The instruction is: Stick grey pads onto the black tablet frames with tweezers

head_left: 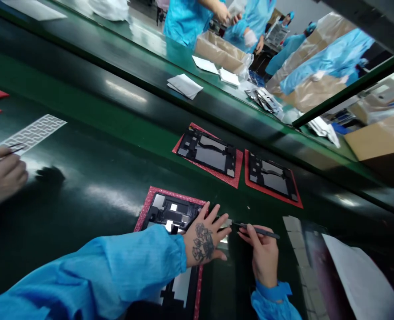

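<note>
My left hand (205, 238), with a flower tattoo on its back, lies flat with fingers spread on a black device panel (172, 213) that rests on a red mat (152, 198). My right hand (263, 255) sits just to the right of it, closed on black tweezers (259, 230) whose tip points left towards my left fingertips. Both arms wear blue sleeves. The panel carries silver patches and a white square.
Two more black panels on red mats (210, 155) (272, 178) lie further back on the dark green belt (83, 191). A co-worker's hand (2, 175) works at a white sticker sheet (33, 132) on the left. White sheets (357, 275) lie right; people in blue stand behind.
</note>
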Tool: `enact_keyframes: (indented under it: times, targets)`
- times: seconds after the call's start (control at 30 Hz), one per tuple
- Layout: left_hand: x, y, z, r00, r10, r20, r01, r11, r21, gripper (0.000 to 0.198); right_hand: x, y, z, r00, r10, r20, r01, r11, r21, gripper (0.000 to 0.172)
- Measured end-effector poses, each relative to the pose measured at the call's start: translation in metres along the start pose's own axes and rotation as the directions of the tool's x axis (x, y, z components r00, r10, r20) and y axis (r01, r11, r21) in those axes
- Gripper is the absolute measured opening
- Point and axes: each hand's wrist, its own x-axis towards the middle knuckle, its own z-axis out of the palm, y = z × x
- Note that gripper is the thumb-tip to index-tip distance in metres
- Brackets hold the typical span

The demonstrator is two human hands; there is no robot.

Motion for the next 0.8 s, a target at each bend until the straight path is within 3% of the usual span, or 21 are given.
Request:
enact_keyframes:
  times: [0.27, 0.43, 0.5, 0.57, 0.67, 0.73, 0.8]
  targets:
    - [0.003, 0.002, -0.002, 1.0, -0.011, 0.023, 0.011, 1.0, 0.003, 0.07, 0.001, -0.002, 0.002, 0.998, 0.063, 0.02, -0.064, 0.997, 0.047, 0.047]
    - [0.004, 0.002, -0.003, 0.999, -0.008, 0.041, 0.007, 1.0, 0.009, 0.069, 0.001, 0.002, 0.003, 0.999, 0.038, 0.012, -0.039, 0.998, 0.056, 0.047]
    - [0.004, 0.002, -0.004, 0.998, -0.012, 0.057, 0.012, 1.0, 0.004, 0.068, -0.005, 0.005, 0.002, 0.999, -0.055, -0.001, 0.055, 0.999, 0.004, 0.042]
    - [0.005, 0.003, -0.005, 0.998, -0.015, 0.063, 0.015, 1.0, -0.002, 0.069, -0.014, 0.009, 0.001, 0.972, -0.233, -0.003, 0.231, 0.964, -0.132, 0.031]
    - [0.005, 0.004, -0.007, 0.999, -0.02, 0.049, 0.02, 1.0, -0.001, 0.069, -0.028, 0.016, -0.002, 0.858, -0.507, 0.088, 0.508, 0.809, -0.294, 0.014]
    - [0.004, 0.003, -0.007, 0.999, -0.026, 0.039, 0.026, 1.0, 0.001, 0.069, -0.035, 0.02, -0.003, 0.794, -0.587, 0.161, 0.606, 0.738, -0.297, 0.015]
    - [0.003, 0.002, -0.006, 0.999, -0.027, 0.038, 0.027, 1.0, -0.002, 0.068, -0.039, 0.022, -0.002, 0.788, -0.59, 0.173, 0.614, 0.736, -0.285, 0.017]
